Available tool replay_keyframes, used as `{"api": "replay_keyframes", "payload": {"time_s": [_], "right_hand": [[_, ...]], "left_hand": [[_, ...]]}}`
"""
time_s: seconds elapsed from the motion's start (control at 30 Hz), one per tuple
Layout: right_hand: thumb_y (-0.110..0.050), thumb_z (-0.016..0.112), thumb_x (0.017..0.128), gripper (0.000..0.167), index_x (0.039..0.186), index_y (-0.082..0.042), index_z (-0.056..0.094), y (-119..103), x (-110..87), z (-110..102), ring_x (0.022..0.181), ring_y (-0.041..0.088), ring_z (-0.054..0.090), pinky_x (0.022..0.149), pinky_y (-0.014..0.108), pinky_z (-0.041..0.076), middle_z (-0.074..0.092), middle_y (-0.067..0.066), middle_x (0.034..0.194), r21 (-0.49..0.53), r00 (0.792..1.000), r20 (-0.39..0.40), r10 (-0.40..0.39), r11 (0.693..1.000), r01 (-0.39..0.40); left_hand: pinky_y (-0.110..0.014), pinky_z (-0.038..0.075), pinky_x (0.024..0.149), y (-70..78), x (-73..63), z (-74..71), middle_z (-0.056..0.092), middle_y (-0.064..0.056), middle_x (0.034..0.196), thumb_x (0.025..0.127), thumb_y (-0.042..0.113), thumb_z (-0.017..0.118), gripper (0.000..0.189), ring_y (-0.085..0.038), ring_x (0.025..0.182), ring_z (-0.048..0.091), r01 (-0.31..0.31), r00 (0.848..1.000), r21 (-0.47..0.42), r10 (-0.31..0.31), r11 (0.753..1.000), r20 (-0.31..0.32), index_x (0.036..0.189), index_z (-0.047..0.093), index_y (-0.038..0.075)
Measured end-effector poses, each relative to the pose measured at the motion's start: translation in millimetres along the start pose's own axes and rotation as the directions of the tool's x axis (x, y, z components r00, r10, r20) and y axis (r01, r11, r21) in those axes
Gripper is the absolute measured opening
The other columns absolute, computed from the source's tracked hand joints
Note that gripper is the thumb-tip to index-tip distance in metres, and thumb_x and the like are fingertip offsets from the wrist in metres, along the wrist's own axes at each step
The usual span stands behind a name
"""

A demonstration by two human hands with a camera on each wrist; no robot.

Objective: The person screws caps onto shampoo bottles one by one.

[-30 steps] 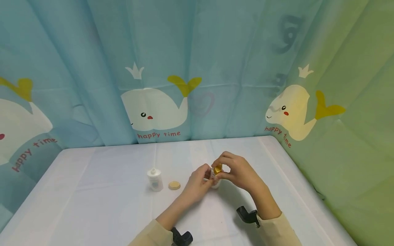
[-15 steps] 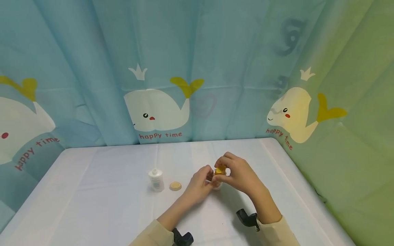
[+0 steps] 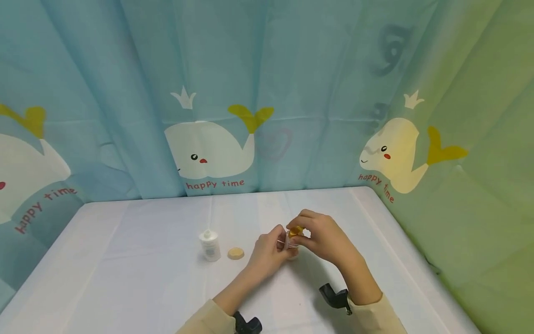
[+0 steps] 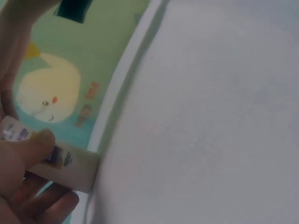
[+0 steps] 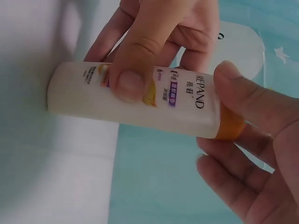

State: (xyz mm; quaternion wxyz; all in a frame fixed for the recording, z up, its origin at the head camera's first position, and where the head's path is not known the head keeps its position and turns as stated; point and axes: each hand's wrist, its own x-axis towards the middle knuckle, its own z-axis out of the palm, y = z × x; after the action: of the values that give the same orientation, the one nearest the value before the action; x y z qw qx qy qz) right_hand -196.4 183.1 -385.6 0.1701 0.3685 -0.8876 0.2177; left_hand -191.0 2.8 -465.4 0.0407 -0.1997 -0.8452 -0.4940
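Right hand (image 3: pixel 324 235) slightly lower, pinching gold cap (image 5: pixel 231 123); left hand (image 3: pixel 267 253) grips white bottle (image 5: pixel 164 114) just below.

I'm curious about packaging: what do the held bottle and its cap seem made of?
The held bottle: probably plastic, white and satin-smooth; its rounded, printed body shows a soft sheen.
The cap: likely plastic too, gold-orange and glossy; it glints in the head view, so metal remains possible.
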Motion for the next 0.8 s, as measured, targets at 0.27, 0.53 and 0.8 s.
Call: {"api": "replay_keyframes", "payload": {"time_s": [0.27, 0.53, 0.8], "right_hand": [[-0.027, 0.089, 0.073, 0.029, 0.092, -0.016, 0.07, -3, 0.2, 6, 0.068, 0.008, 0.053, 0.062, 0.023, 0.046, 0.057, -0.007, 0.081, -0.052, 0.998, -0.046, 0.042, 0.998, -0.044], [-0.035, 0.087, 0.074, 0.029, 0.09, -0.018, 0.069, -5, 0.2, 8, 0.063, 0.005, 0.046, 0.056, 0.022, 0.041, 0.054, -0.008, 0.076, -0.139, 0.992, -0.071, 0.107, 0.983, -0.116], [-0.03, 0.087, 0.075, 0.027, 0.093, -0.018, 0.071, 0, 1.2, 8, 0.068, 0.01, 0.057, 0.059, 0.026, 0.048, 0.06, -0.008, 0.084, -0.164, 0.993, -0.087, 0.083, 0.982, -0.096]], "left_hand": [[-0.021, 0.05, 0.062, -0.5, -1.6, 3.2, 0.069, 0.007, 0.081, 0.085, 0.024, 0.079, 0.031, -0.003, 0.072, 0.062, -0.004, 0.999, 0.038, 0.006, 0.999, -0.048, 0.083, 0.049, 0.017], [-0.02, 0.054, 0.065, -2.7, 0.1, 8.1, 0.069, 0.006, 0.082, 0.083, 0.021, 0.08, 0.031, -0.004, 0.076, 0.065, -0.019, 0.996, 0.023, 0.021, 1.0, -0.091, 0.085, 0.05, 0.016], [-0.02, 0.057, 0.073, -4.2, 3.1, 11.7, 0.075, -0.004, 0.1, 0.086, 0.019, 0.078, 0.024, -0.014, 0.09, 0.073, -0.012, 0.994, -0.069, 0.004, 0.998, -0.105, 0.094, 0.055, 0.015]]}}
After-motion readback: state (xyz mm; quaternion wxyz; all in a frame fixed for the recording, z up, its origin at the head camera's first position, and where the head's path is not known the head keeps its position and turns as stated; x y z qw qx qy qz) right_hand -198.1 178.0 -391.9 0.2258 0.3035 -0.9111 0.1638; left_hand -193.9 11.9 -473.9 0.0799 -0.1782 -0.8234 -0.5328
